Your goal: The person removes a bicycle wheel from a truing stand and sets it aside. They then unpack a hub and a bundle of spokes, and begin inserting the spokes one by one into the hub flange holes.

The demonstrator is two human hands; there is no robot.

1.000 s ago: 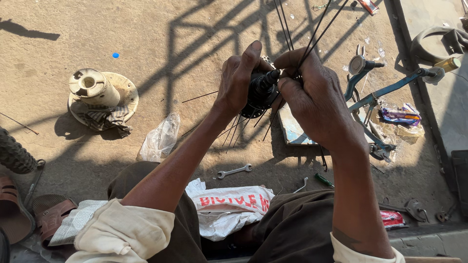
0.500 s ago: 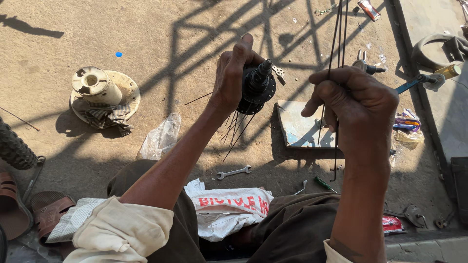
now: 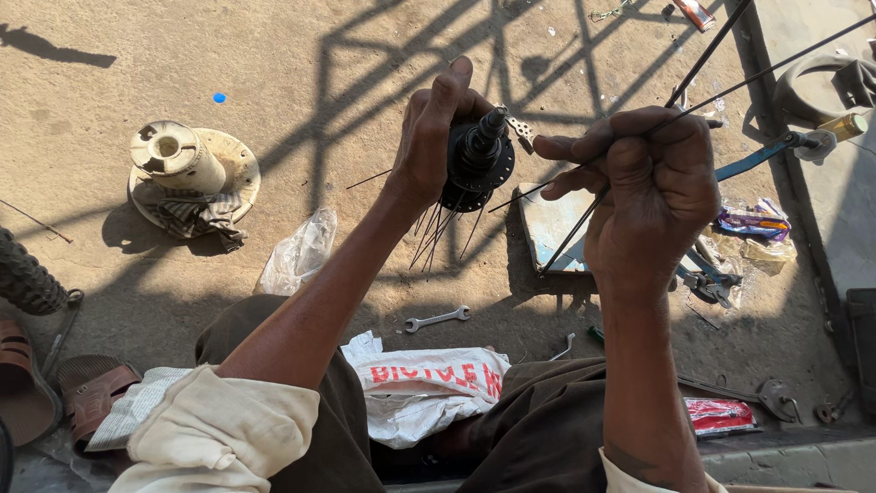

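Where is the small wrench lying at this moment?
In the head view, the small wrench lies on the ground below the left hand, just above the white bag.

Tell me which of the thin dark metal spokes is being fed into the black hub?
The thin spoke pinched in the right hand, its tip reaching the black wheel hub held by the left hand; the others already hang below it.

Spokes cut off at top edge
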